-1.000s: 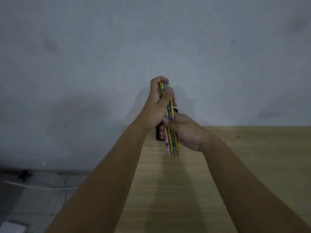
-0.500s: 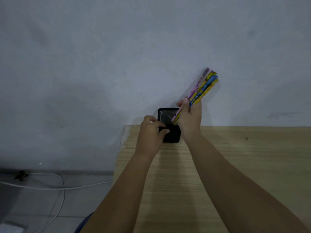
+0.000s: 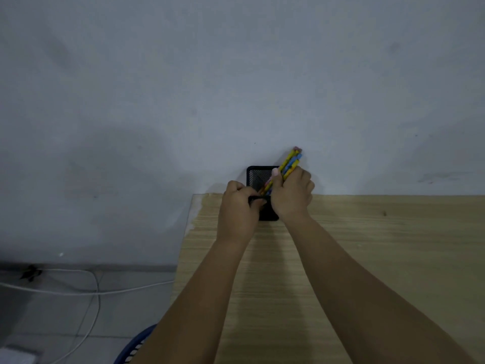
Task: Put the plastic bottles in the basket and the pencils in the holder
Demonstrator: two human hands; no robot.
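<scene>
Down on the floor to my left, a white cable loops across the tiles, and the curved rim of a blue basket shows just beside the near corner of the wooden table. No bottles are in view. My left hand is closed around the near left edge of the black mesh holder, thumb pressed over its rim, with the holder standing upright at the back left corner of the table, against the grey wall. Just right of that, my right hand is wrapped tightly around a bundle of pencils, yellow, blue and pink ones bunched together. The bundle is tilted, its eraser ends sticking up and to the right above my knuckles, its lower ends dipping into the holder's opening. How far they reach inside I cannot tell, since my fingers cover that part.
</scene>
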